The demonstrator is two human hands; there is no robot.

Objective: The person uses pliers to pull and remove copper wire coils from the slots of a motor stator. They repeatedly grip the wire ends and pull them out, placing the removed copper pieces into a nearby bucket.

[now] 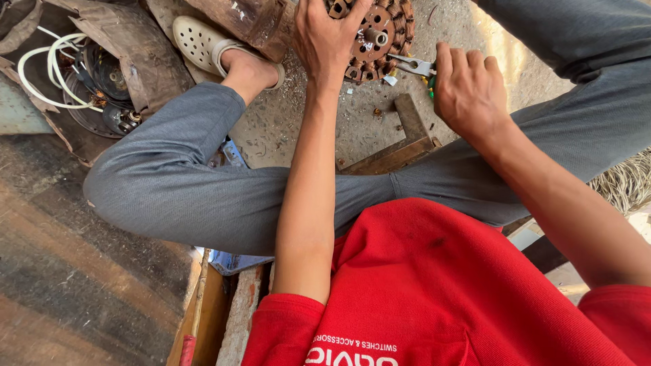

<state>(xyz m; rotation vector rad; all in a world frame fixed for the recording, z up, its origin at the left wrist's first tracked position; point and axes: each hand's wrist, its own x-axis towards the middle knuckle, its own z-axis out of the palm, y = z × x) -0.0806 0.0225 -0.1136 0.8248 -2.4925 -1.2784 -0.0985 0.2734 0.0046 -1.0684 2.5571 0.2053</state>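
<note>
Seated on the ground, you press your left hand (324, 37) down over a round, rust-brown motor stator (377, 32) ringed with copper windings, fingers spread across its near edge and gripping it. The stator lies on the gritty concrete floor (285, 122) at the top of the view, just beyond your crossed legs. Your right hand (468, 88) is closed tight around a pair of pliers (413, 66), whose metal jaws point left and meet the stator's right rim. An angled wooden frame (407, 139) lies on the floor below the pliers. Your foot in a cream perforated clog (203, 42) rests left of the stator, near a coil of white cable (41, 74).
</note>
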